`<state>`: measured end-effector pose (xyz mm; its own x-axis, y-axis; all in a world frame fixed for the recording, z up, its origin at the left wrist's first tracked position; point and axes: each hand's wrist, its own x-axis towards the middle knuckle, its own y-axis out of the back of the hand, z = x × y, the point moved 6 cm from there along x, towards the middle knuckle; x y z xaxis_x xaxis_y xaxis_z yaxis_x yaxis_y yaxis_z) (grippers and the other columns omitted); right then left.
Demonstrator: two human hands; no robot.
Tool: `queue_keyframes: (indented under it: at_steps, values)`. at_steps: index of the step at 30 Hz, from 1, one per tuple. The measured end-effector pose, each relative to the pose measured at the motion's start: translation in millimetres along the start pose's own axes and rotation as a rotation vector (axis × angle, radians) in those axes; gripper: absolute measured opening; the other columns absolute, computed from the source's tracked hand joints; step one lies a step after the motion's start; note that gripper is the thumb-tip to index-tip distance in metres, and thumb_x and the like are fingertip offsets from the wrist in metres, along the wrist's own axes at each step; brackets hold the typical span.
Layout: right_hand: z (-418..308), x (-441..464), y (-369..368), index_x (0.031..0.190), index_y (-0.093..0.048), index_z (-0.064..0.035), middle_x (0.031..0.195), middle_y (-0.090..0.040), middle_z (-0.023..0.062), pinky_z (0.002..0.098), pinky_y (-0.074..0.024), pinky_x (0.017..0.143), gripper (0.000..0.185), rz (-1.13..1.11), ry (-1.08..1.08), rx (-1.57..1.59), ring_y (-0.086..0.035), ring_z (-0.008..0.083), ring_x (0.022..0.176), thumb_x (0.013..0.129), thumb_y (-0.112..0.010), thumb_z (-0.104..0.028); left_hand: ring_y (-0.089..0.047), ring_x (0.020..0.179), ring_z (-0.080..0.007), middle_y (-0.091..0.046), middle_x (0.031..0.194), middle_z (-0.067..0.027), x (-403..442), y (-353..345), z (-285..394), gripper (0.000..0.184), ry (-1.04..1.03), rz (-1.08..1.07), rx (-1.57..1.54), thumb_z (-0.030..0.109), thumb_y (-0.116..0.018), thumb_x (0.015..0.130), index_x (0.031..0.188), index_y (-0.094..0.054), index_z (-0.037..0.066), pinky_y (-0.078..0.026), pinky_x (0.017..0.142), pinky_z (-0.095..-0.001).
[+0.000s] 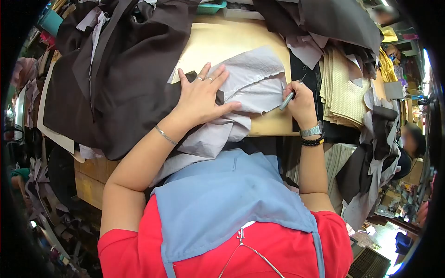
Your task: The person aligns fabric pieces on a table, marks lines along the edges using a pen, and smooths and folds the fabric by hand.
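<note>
My left hand [200, 96] lies flat with its fingers spread, pressing on a light grey piece of cloth [257, 67] with a rough seam across it. Under and beside that hand, dark brown fabric [125, 88] spreads over the left of the table. At the cloth's right edge, my right hand [300, 103] is closed around a slim grey-green tool [287, 100], whose end points down and left. Its exact kind is partly hidden by my fingers. More of the light grey cloth [208, 139] hangs in folds over the table's front edge.
The pale tabletop [222, 37] shows behind the cloth. To the right lies a stack of cream textured sheets [343, 92], with dark fabric [343, 23] heaped behind it. Scraps [371, 153] hang at the right. Another person [410, 143] is at the far right.
</note>
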<state>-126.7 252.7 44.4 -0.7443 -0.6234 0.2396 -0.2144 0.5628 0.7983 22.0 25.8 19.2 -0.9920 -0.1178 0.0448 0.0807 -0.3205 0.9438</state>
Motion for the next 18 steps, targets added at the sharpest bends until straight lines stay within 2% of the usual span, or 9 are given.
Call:
queue_keyframes:
  at_steps: [1,4,5,8,9,10,12,15,18]
  values:
    - [-1.0,-0.9,3.1,0.077,-0.058,-0.0023,0.082,-0.063,0.0135,0.0407,-0.0491,0.069,0.017,-0.049,-0.013,-0.029,-0.063,0.0338,0.077,0.069,-0.06,0.012,-0.025,0.15,-0.0319,-0.037,0.16,-0.0017,0.4,-0.2,2.4,0.101,0.005,-0.021,0.02,0.079,-0.06,0.075,0.149,-0.044,0.011,-0.007,0.106,-0.0822]
    - [-17.9,-0.4,25.5,0.08,-0.058,-0.003,0.089,-0.065,0.0148,0.0417,-0.0499,0.073,0.019,0.276,0.205,-0.181,-0.064,0.035,0.086,0.068,-0.061,0.011,-0.021,0.151,-0.0338,-0.033,0.161,-0.0021,0.1,-1.0,9.9,0.107,0.013,-0.052,0.053,0.081,-0.061,0.072,0.151,-0.041,0.012,-0.007,0.106,-0.0829]
    - [-15.2,-2.3,27.6,0.083,-0.058,-0.0037,0.097,-0.067,0.0157,0.0415,-0.0505,0.077,0.017,0.281,0.176,-0.213,-0.063,0.0356,0.092,0.073,-0.068,0.006,-0.02,0.152,-0.0348,-0.031,0.162,-0.0028,-0.4,-3.5,10.4,0.111,0.01,-0.045,0.052,0.082,-0.062,0.07,0.152,-0.039,0.012,-0.007,0.106,-0.083]
    - [-36.5,-4.0,21.0,0.083,-0.059,-0.0047,0.102,-0.069,0.0145,0.0407,-0.0509,0.078,0.02,0.317,0.157,-0.066,-0.064,0.0348,0.092,0.076,-0.077,-0.004,-0.02,0.151,-0.0392,-0.03,0.162,-0.0078,0.1,-3.6,11.7,0.117,-0.014,-0.004,0.039,0.081,-0.068,0.062,0.151,-0.04,0.01,-0.009,0.103,-0.0849]
    - [-43.2,-4.7,10.9,0.084,-0.059,-0.0052,0.105,-0.07,0.0145,0.0436,-0.0508,0.083,0.029,0.226,0.148,-0.061,-0.065,0.0344,0.093,0.077,-0.084,-0.017,-0.021,0.15,-0.0409,-0.031,0.162,-0.0101,1.6,-2.8,12.5,0.119,-0.027,0.014,0.033,0.08,-0.071,0.06,0.151,-0.041,0.009,-0.01,0.102,-0.0858]
    - [-48.9,-7.3,-1.7,0.09,-0.062,-0.0061,0.107,-0.071,0.0134,0.0493,-0.0482,0.091,0.034,0.137,0.075,-0.109,-0.067,0.0337,0.096,0.078,-0.083,-0.029,-0.02,0.15,-0.0414,-0.031,0.162,-0.0109,3.5,-3.2,12.5,0.12,-0.033,0.014,0.038,0.08,-0.071,0.058,0.151,-0.041,0.009,-0.01,0.102,-0.0857]
    - [-58.7,-7.0,-24.5,0.102,-0.064,-0.006,0.114,-0.07,0.0132,0.0538,-0.0425,0.101,0.048,-0.051,-0.015,-0.202,-0.066,0.0347,0.105,0.078,-0.082,-0.044,-0.019,0.15,-0.0424,-0.03,0.162,-0.0126,6.6,-3.4,11.0,0.124,-0.037,0.014,0.049,0.082,-0.072,0.055,0.15,-0.041,0.009,-0.01,0.102,-0.0853]
    - [-41.6,3.0,-47.8,0.117,-0.064,-0.0067,0.125,-0.067,0.0136,0.0596,-0.0343,0.108,0.065,0.0,0.069,-0.232,-0.06,0.036,0.121,0.076,-0.08,-0.054,-0.015,0.153,-0.0371,-0.024,0.165,-0.0077,8.8,-2.6,9.2,0.118,-0.012,-0.031,0.07,0.084,-0.065,0.064,0.152,-0.038,0.01,-0.005,0.105,-0.0829]
    - [-35.6,20.6,-56.0,0.126,-0.061,-0.0078,0.136,-0.062,0.014,0.0667,-0.0242,0.112,0.074,-0.041,0.144,-0.22,-0.048,0.0348,0.137,0.074,-0.079,-0.057,-0.017,0.153,-0.0343,-0.028,0.164,-0.0077,12.9,-3.8,7.7,0.109,-0.15,0.193,0.02,0.081,-0.062,0.072,0.15,-0.042,0.009,-0.005,0.105,-0.0826]
